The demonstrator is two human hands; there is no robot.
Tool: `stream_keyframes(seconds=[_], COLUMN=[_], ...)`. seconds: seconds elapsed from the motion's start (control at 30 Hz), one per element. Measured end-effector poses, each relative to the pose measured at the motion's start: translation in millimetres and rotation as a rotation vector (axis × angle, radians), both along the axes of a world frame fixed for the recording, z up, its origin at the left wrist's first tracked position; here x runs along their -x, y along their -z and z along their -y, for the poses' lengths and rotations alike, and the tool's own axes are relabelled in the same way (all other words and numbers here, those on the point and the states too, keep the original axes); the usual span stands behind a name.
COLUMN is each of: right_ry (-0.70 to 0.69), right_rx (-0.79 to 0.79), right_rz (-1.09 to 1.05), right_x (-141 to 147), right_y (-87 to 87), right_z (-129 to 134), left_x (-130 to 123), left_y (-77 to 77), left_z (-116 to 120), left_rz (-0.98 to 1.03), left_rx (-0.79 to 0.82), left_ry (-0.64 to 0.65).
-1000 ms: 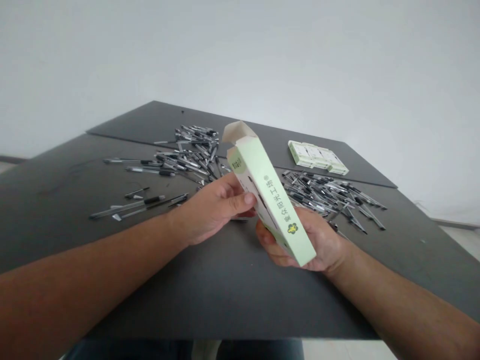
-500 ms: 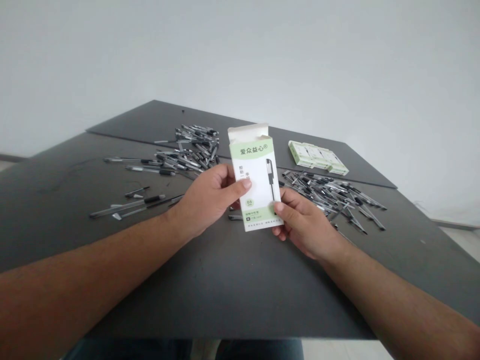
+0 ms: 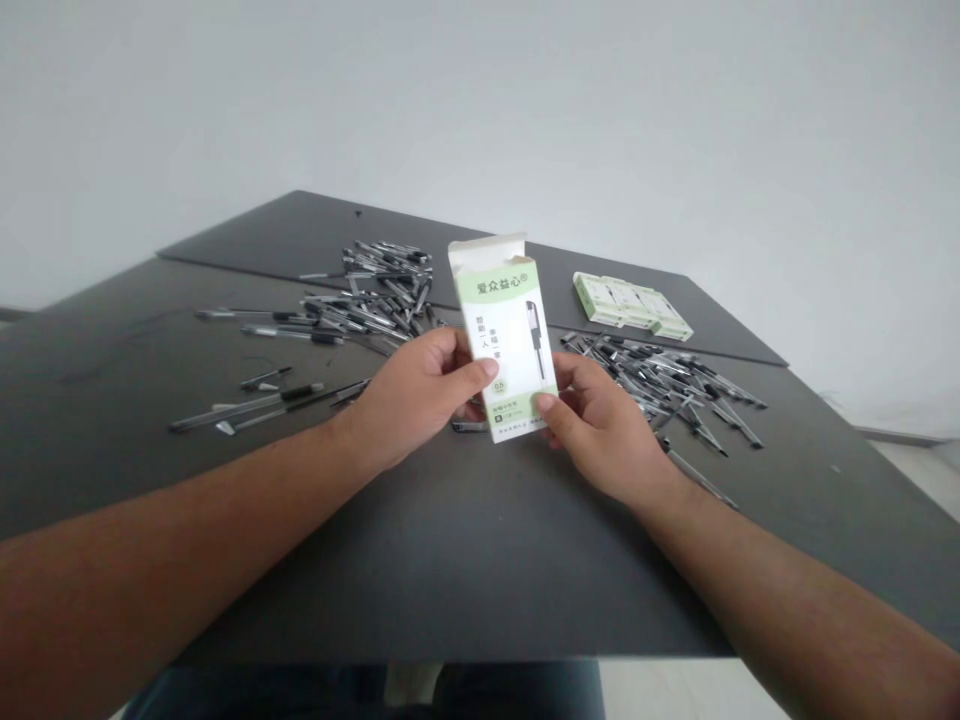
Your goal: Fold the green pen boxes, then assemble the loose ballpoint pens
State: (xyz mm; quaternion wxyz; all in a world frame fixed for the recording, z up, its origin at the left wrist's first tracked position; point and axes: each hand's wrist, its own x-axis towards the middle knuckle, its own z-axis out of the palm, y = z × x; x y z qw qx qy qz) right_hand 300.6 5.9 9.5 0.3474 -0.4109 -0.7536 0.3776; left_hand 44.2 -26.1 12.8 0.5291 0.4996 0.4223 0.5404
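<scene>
A white and green pen box [image 3: 508, 325] is held upright above the table, its printed front facing me and its top flap raised. My left hand [image 3: 431, 385] is closed on the box's left side, thumb across the front. At the lower right corner, my right hand [image 3: 600, 425] grips the same box, thumb on the printed face and fingers behind. What is inside the box cannot be seen. Behind my left hand lies a heap of black and clear pens [image 3: 375, 305], and another pen pile [image 3: 664, 385] spreads beyond my right hand.
Several matching pen boxes [image 3: 634, 305] lie side by side at the back right of the dark table [image 3: 450, 560]. Some loose pens [image 3: 247, 405] are scattered at the left. A seam crosses the table, and a pale wall [image 3: 480, 110] stands behind it.
Both hands keep hold of the pen box, which tips back slightly. My right hand's fingers have shifted at its lower corner. The whole view has moved a little.
</scene>
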Motion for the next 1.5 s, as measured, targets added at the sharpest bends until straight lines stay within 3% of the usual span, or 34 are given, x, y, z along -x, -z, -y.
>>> stream_keyframes(seconds=[0.1, 0.17, 0.57, 0.8, 0.97, 1.07, 1.17, 1.33, 1.43, 1.5], right_ry=[0.056, 0.041, 0.076, 0.176, 0.414, 0.661, 0.906, 1.001, 0.982, 0.941], right_rx=[-0.326, -0.424, -0.429, -0.395, -0.44, -0.418, -0.237, -0.049, 0.031, 0.066], right_rz=[0.19, 0.275, 0.415, 0.312, 0.321, 0.513, 0.771, 0.862, 0.904, 0.932], right_x=[-2, -1, 4, -20, -88, -145, -200, -258, -272, -276], right_y=[-2.1, -2.6, 0.0, -32.0, -69.1, -87.8, -94.7, -74.0, -51.3, -37.3], right_z=[1, 4, 12, -5, -52, -102, -154, -214, -236, -248], left_x=[-3, -5, -3, 0, 2, 3, 4, 8, 7, 3], left_y=[1.8, 3.0, 8.8, 6.8, 4.0, 2.5, 3.7, 12.2, 14.6, 13.9], left_z=[0, 0, 1, 8, 9, 11, 12, 16, 24, 31], left_rz=[0.021, 0.041, 0.012, -0.103, -0.313, -0.39, -0.473, -0.567, -0.571, -0.565], left_rx=[0.002, 0.004, -0.093, -0.054, -0.144, -0.168, -0.185, -0.167, -0.12, -0.093], left_ry=[-0.022, -0.021, 0.104, 0.048, 0.055, 0.048, 0.042, 0.054, 0.065, 0.005])
